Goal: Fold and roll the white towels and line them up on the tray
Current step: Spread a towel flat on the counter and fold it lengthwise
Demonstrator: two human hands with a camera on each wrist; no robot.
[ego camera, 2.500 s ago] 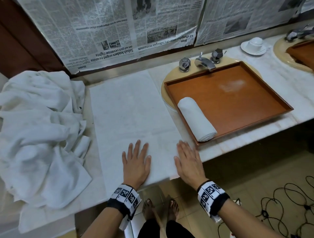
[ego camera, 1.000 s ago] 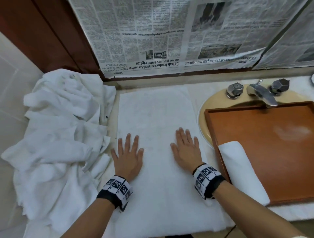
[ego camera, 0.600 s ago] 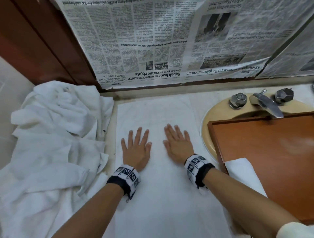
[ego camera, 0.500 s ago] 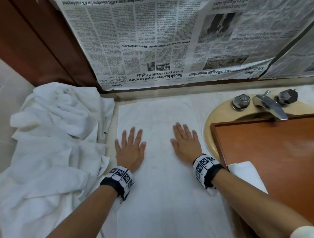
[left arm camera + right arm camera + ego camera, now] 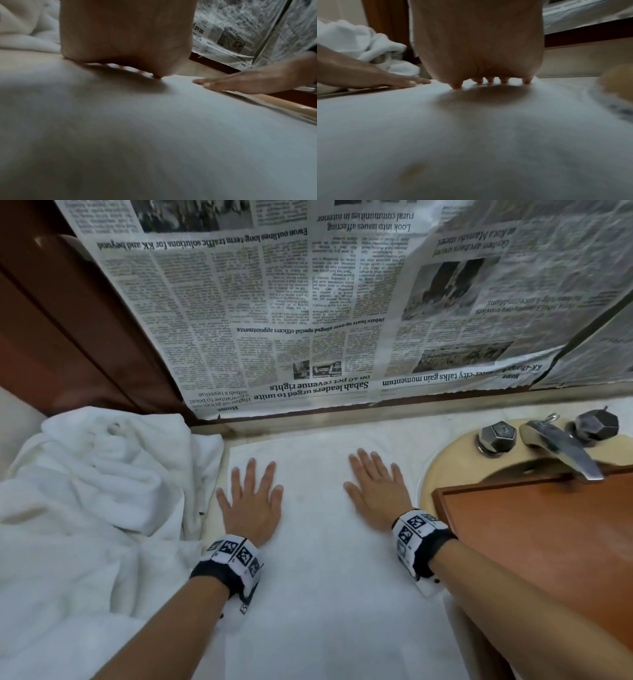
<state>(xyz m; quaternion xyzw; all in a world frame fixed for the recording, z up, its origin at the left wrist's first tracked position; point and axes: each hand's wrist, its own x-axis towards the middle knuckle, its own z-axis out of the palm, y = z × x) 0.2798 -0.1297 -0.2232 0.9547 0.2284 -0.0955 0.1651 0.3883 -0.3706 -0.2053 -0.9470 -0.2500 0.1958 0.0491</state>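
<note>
The white towel point(image 5: 325, 559) lay spread flat on the bench point(image 5: 421, 436), running from the wall edge back toward the person. Both hands rested on it palm down. The left hand point(image 5: 251, 505) lay near the towel's left edge, its grip wide: fingers straight and fanned, holding nothing, only pressing the cloth. The right hand point(image 5: 375, 491) lay near the towel's right edge in the same way, grip wide, fingers straight and slightly spread, pressing and not clutching. A bare strip of towel separated the two hands.

From the left wrist view, the heel of the left hand point(image 5: 126, 33) sat against the towel point(image 5: 154, 135), with the right hand point(image 5: 248, 82) flat on the cloth off to its right. From the right wrist view, the fingertips point(image 5: 490, 80) of the right hand point(image 5: 477, 40) touched the towel point(image 5: 471, 135), and the left hand point(image 5: 376, 77) lay flat to its left.

Just left of the left hand, a heap of crumpled white towels point(image 5: 96, 508) was piled on the bench, its nearest fold just beside the little finger. Right of the right hand, a wooden tray point(image 5: 548, 542) sat over a cream basin point(image 5: 445, 470); the right forearm crossed in front of the tray's near corner. Beyond the tray stood a metal tap point(image 5: 561, 450) with two faceted knobs. Ahead of both hands, sheets of newspaper point(image 5: 308, 302) covered the wall, hanging upside down, their lower edge just above the bench.
</note>
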